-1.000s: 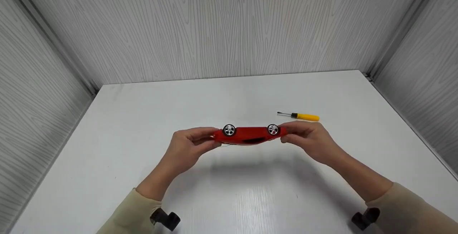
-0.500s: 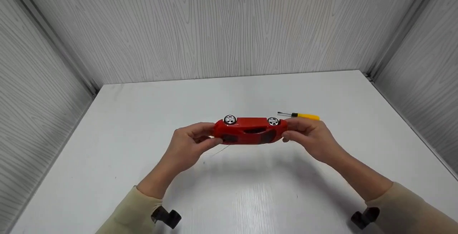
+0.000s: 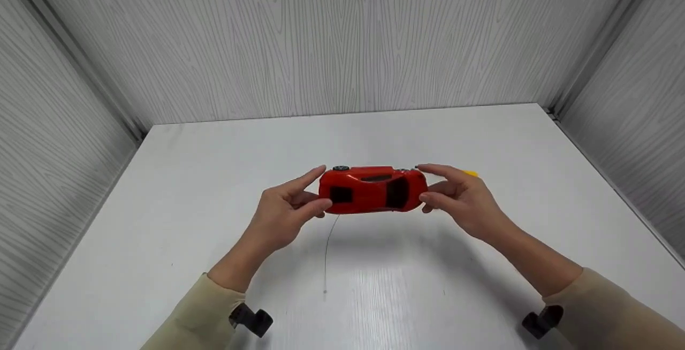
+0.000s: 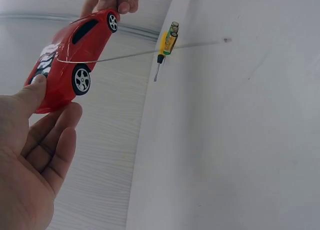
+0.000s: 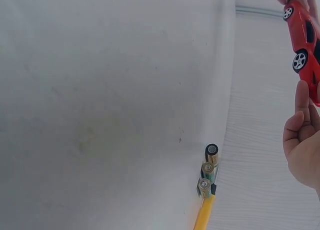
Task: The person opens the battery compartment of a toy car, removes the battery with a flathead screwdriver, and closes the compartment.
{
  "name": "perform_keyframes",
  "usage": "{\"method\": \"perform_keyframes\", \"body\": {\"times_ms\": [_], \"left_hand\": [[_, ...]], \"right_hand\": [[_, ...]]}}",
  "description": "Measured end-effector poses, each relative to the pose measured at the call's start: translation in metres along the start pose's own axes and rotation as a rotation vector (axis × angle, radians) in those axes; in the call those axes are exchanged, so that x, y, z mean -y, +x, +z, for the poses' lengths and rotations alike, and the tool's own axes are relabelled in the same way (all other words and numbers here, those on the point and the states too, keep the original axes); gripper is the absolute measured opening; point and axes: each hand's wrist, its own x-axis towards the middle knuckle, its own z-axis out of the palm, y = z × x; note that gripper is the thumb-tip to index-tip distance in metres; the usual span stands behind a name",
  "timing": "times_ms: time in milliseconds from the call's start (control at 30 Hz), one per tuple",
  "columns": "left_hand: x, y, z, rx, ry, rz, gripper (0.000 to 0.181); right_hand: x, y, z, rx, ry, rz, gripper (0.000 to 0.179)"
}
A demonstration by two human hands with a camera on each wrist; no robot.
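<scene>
A red toy car (image 3: pixel 369 192) with dark windows is held up above the white table, roof turned toward the head camera. At its left end, my left hand (image 3: pixel 283 213) grips it between thumb and fingers, the index finger stretched up past the edge. My right hand (image 3: pixel 463 200) pinches the opposite end, its thumb low on the body and index finger along the top. From the car's near side trails a thin wire antenna (image 3: pixel 326 253) with a small tip. In the left wrist view, silver-spoked wheels (image 4: pixel 81 80) show on the car (image 4: pixel 75 50).
A screwdriver with a yellow handle (image 3: pixel 471 173) lies behind my right hand, mostly hidden in the head view. Beside it stand several batteries (image 5: pixel 208 168), seen in the right wrist view. Wood-grain panels (image 3: pixel 342 39) close off the back and sides of the table (image 3: pixel 225 162).
Both hands have rolled the car from wheels up, side toward the head camera, to its roof facing the camera. The antenna has swung down toward the near side. Both index fingers have lifted.
</scene>
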Motion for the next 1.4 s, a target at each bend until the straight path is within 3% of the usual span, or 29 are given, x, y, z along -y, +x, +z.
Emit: {"method": "perform_keyframes", "body": {"times_ms": [167, 633, 967, 1400], "left_hand": [[0.008, 0.004, 0.002, 0.005, 0.005, -0.035, 0.063], [0.037, 0.008, 0.011, 0.021, -0.049, -0.228, 0.063], [0.05, 0.013, 0.012, 0.049, -0.04, -0.297, 0.067], [0.054, 0.014, 0.013, 0.08, 0.018, -0.354, 0.072]], "right_hand": [[-0.007, 0.004, 0.003, 0.012, -0.028, 0.056, 0.053], [-0.028, 0.012, 0.013, 0.103, 0.009, 0.206, 0.062], [-0.032, 0.019, 0.024, 0.135, -0.051, 0.261, 0.067], [-0.034, 0.022, 0.032, 0.15, -0.146, 0.337, 0.065]]}}
